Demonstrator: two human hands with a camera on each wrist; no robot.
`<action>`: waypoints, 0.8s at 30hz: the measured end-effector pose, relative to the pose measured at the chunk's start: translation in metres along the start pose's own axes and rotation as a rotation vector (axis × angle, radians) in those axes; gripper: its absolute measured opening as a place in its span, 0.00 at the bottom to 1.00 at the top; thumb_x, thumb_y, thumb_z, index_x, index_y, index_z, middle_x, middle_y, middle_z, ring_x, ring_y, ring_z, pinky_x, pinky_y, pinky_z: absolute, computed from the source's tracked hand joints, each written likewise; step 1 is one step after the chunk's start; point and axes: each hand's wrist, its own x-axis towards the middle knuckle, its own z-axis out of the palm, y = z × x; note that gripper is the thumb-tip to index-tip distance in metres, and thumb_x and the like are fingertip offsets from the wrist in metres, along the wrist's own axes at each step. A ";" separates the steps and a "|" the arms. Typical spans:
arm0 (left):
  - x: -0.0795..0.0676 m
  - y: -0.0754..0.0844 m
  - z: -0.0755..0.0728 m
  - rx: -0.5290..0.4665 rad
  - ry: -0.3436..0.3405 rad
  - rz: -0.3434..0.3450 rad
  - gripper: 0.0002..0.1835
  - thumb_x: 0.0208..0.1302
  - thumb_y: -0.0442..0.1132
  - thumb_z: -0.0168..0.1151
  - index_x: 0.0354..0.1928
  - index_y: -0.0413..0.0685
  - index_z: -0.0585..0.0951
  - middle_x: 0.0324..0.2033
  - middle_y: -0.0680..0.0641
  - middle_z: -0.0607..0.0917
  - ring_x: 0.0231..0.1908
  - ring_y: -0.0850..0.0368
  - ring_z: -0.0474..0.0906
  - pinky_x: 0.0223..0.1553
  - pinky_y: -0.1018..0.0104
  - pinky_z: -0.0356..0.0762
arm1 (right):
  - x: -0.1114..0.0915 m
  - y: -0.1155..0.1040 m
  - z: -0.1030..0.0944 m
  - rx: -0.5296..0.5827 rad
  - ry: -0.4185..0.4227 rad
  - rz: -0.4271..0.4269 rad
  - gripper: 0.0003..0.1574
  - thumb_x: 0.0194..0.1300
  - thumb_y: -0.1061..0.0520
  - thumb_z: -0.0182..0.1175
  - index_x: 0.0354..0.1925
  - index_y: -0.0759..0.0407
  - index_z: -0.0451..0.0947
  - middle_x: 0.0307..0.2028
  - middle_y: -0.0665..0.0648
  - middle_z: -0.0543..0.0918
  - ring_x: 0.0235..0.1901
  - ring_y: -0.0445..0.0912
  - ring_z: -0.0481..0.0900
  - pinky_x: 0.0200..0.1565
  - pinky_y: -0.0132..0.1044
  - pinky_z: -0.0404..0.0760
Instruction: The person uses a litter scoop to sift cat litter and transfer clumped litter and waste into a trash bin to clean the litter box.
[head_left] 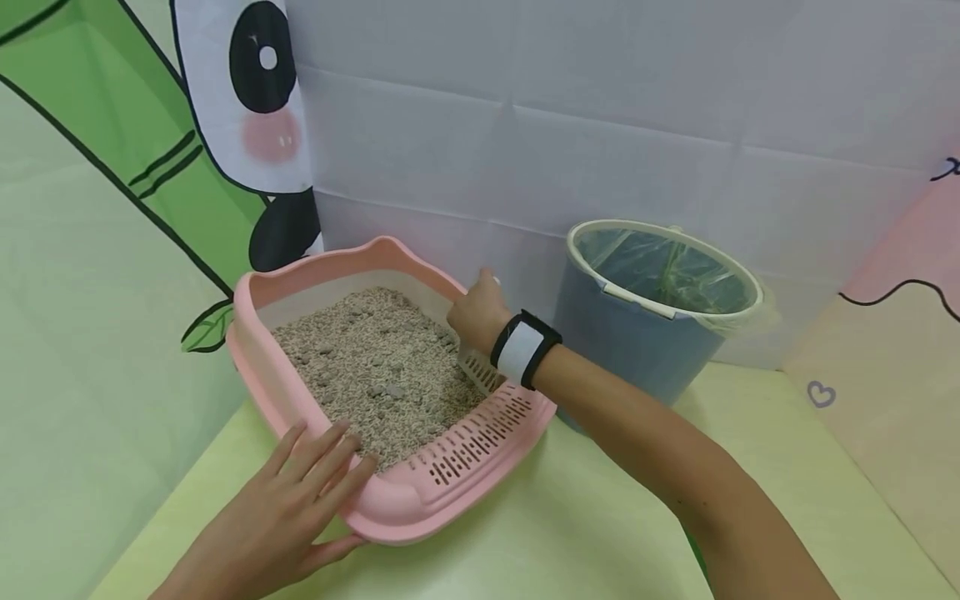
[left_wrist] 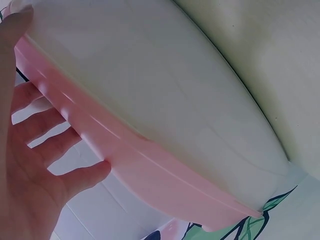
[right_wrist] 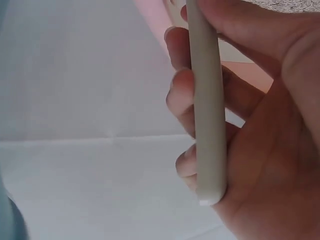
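A pink litter box (head_left: 288, 362) with a pale inner wall stands on the table, filled with grainy cat litter (head_left: 375, 358) that holds several darker clumps. My right hand (head_left: 482, 315) grips the pale handle of a litter scoop (right_wrist: 207, 110), fingers curled round it. The slotted head of the scoop dips into the litter near the box's right side, partly hidden by my wrist. At the near left corner my left hand (head_left: 288, 508) holds the box's rim (left_wrist: 115, 135), fingers over the top and thumb on the outside below.
A blue-grey bin (head_left: 626, 337) with a clear bag over its rim stands right of the box, close to my right forearm. White cloth (head_left: 600, 158) hangs behind, and a printed cloth (head_left: 112, 250) borders the left. The table (head_left: 615, 517) is pale yellow-green.
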 end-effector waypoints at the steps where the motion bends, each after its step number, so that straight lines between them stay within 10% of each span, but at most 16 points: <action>1: 0.000 0.000 0.000 -0.001 0.000 -0.002 0.40 0.62 0.72 0.39 0.56 0.45 0.75 0.57 0.35 0.74 0.61 0.38 0.61 0.57 0.30 0.59 | 0.000 0.003 0.002 0.015 0.003 -0.003 0.14 0.66 0.41 0.54 0.31 0.46 0.76 0.22 0.45 0.77 0.23 0.42 0.69 0.48 0.47 0.70; 11: -0.001 0.000 0.002 -0.019 0.025 0.002 0.40 0.63 0.71 0.39 0.55 0.43 0.76 0.57 0.35 0.74 0.62 0.39 0.60 0.56 0.32 0.63 | -0.011 0.031 0.032 0.371 0.096 -0.100 0.09 0.60 0.57 0.60 0.23 0.46 0.76 0.22 0.44 0.78 0.23 0.41 0.70 0.42 0.49 0.74; 24: 0.000 -0.001 0.001 -0.027 0.017 0.004 0.40 0.61 0.72 0.40 0.55 0.44 0.75 0.57 0.36 0.75 0.60 0.40 0.63 0.53 0.32 0.66 | -0.012 0.031 0.041 0.450 0.152 -0.155 0.11 0.56 0.46 0.66 0.39 0.44 0.85 0.36 0.44 0.85 0.32 0.39 0.76 0.46 0.49 0.71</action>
